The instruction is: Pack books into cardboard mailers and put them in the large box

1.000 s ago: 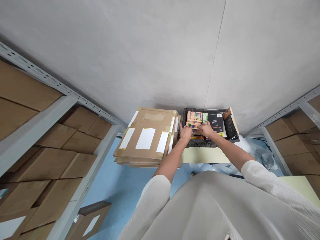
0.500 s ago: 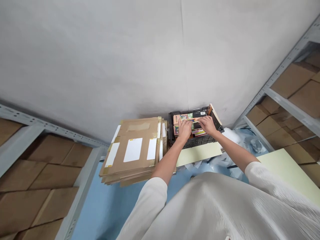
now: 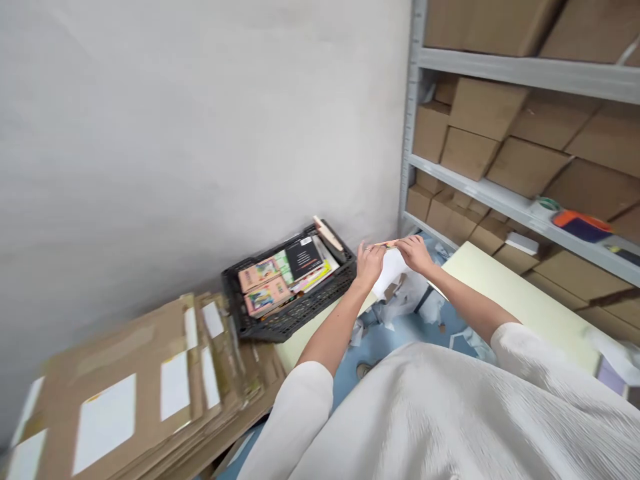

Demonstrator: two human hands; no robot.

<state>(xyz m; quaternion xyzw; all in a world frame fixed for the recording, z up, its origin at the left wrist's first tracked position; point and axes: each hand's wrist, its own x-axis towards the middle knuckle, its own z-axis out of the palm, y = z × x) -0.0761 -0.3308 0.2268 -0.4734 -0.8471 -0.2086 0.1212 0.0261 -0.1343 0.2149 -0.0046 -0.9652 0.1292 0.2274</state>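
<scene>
Between my two hands is a thin, colourful small book [image 3: 390,244], seen nearly edge-on, so its cover does not show. My left hand [image 3: 371,263] grips its left end and my right hand [image 3: 414,253] its right end. The book is held up in the air, to the right of a black plastic crate [image 3: 300,319]. Inside the crate lie pink picture-covered books [image 3: 267,295], a black book [image 3: 303,258] with a white barcode label and several others. One pale book [image 3: 329,233] leans against the crate's right end.
Flattened cardboard boxes [image 3: 145,353] with white labels are stacked left of the crate. To the right is a pale yellow tabletop [image 3: 520,310]. Grey metal shelving [image 3: 500,193] holds brown cartons and a tape roll [image 3: 545,207]. Crumpled white plastic [image 3: 403,300] lies below my hands.
My hands have lifted the small book out of the crate and carried it to the right. The view has turned right, bringing more shelving and tabletop into sight.
</scene>
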